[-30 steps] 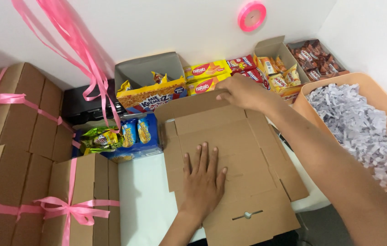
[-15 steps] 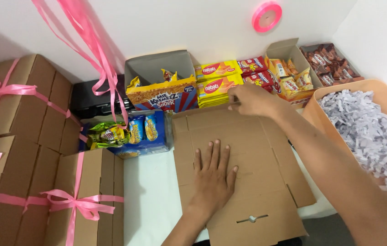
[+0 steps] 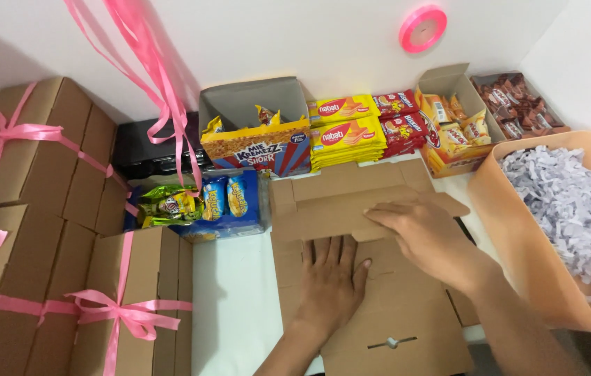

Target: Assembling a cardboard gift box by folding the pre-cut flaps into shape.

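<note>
A flat brown cardboard box blank (image 3: 407, 327) lies on the white table in front of me. My left hand (image 3: 332, 284) presses flat on its middle panel, fingers spread. My right hand (image 3: 429, 233) grips the far flap (image 3: 337, 212) and holds it folded toward me, partly over my left fingertips.
Finished cardboard boxes with pink ribbons (image 3: 52, 230) stack at the left. Snack packs (image 3: 348, 132) and open cartons (image 3: 257, 136) line the back wall. A tan tray of shredded paper (image 3: 567, 202) stands at the right. A pink ribbon spool (image 3: 422, 28) hangs on the wall.
My right hand has drawn back from the far edge, pulling the far flap up and over toward me. My left hand stays pressed on the blank.
</note>
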